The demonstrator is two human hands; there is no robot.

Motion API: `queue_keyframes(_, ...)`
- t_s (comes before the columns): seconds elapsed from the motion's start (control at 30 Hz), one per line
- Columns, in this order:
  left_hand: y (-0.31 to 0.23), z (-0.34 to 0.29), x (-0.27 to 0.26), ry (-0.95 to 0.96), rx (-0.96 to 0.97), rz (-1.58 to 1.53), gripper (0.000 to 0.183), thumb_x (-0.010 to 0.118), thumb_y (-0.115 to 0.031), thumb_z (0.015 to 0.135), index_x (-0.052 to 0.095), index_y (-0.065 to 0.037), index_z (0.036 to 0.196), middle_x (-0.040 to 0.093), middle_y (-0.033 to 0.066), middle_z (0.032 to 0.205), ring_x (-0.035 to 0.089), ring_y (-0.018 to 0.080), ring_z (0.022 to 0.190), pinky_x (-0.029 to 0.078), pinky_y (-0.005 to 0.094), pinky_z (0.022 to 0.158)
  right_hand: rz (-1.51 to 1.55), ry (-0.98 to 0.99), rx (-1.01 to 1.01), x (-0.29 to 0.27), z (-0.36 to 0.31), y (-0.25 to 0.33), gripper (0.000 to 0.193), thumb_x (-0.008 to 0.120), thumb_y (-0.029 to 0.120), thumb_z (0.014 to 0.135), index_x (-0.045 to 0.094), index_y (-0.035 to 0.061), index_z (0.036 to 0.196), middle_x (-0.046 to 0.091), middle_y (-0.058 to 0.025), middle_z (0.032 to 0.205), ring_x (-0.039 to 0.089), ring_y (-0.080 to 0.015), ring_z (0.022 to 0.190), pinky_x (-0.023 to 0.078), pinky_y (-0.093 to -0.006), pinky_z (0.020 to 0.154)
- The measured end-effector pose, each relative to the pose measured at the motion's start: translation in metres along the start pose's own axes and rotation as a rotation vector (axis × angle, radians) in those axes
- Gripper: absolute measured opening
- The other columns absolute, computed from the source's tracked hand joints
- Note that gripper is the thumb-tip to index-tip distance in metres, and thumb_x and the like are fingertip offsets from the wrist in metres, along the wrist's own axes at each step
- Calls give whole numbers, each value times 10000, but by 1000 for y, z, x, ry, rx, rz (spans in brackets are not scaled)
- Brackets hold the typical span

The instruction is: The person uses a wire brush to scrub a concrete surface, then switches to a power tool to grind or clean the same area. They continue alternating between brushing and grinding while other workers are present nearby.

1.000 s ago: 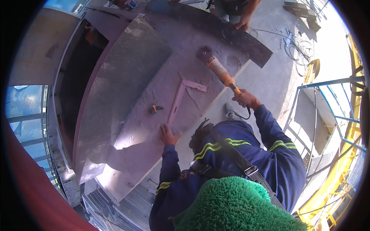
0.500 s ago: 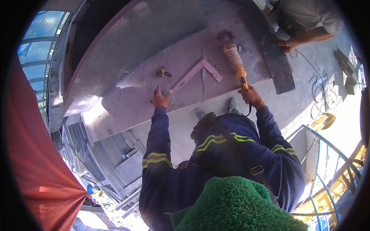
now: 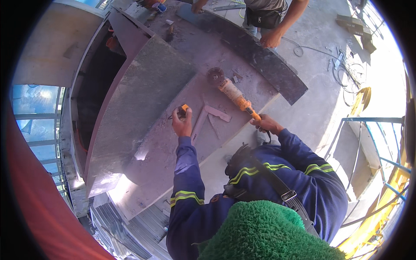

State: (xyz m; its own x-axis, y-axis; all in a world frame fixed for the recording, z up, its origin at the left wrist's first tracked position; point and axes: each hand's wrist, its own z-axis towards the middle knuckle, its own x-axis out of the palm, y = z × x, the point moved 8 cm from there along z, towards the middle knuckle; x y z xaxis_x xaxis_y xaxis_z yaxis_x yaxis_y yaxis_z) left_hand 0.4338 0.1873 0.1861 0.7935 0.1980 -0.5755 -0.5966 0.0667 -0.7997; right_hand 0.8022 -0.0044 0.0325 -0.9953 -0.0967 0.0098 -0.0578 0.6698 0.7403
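My left hand is closed round a small black-and-yellow tape measure above the dusty work surface. At the end of the orange handle, my right hand grips an angle grinder, whose dark disc points away to the far left. The grinder lies along the surface, and its cable drops below my right hand. Between my hands rests a pinkish try square, with a thin pointed strip under its angle.
A large curved grey sheet stands to the left. Across the far side lies a dark curved plate, with a co-worker's hand at its edge. Coiled cables and a blue railing are on the right.
My left hand has moved forward and taken hold of the tape measure that lay on the surface. My view has shifted, and more of the co-worker shows. My right hand still holds the grinder.
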Motion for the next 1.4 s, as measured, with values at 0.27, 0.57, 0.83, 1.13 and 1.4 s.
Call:
queue_keyframes(0.27,-176,7,151,268,-86,-662,613,813,-355,915,530,32,1296,628,126,1155,652,140,929,551,276,707,-12,45,-101,-2,-8,17,742,755,614,879,613,-28,1224,625,-77,951,623,-160,789,523,-309,669)
queue_keyframes(0.57,-212,10,192,324,-164,-579,710,884,-448,826,542,17,1240,601,83,1024,593,106,725,489,252,610,33,76,-141,-8,-23,10,902,756,640,863,537,-62,1385,643,-115,1062,648,-192,905,541,-339,771)
queue_keyframes(0.83,-219,14,194,318,-102,-661,695,893,-497,812,612,23,1178,661,112,1046,630,123,807,501,250,704,18,106,-136,-5,-15,18,823,740,617,892,558,-41,1352,629,-96,1064,630,-175,900,532,-346,767)
queue_keyframes(1.13,-180,13,164,249,-21,-652,698,850,-370,893,533,41,1360,689,160,1176,683,207,1000,565,333,867,-28,92,-142,-4,-10,16,680,699,619,930,593,-4,1180,609,-55,964,595,-130,792,519,-299,697)
queue_keyframes(1.4,39,-62,-17,-115,-208,339,698,771,-448,872,548,-63,1411,608,220,1370,585,386,1282,478,518,1053,17,108,-133,-12,-17,13,741,704,597,939,549,1,1351,653,-71,1022,654,-165,870,523,-315,771)
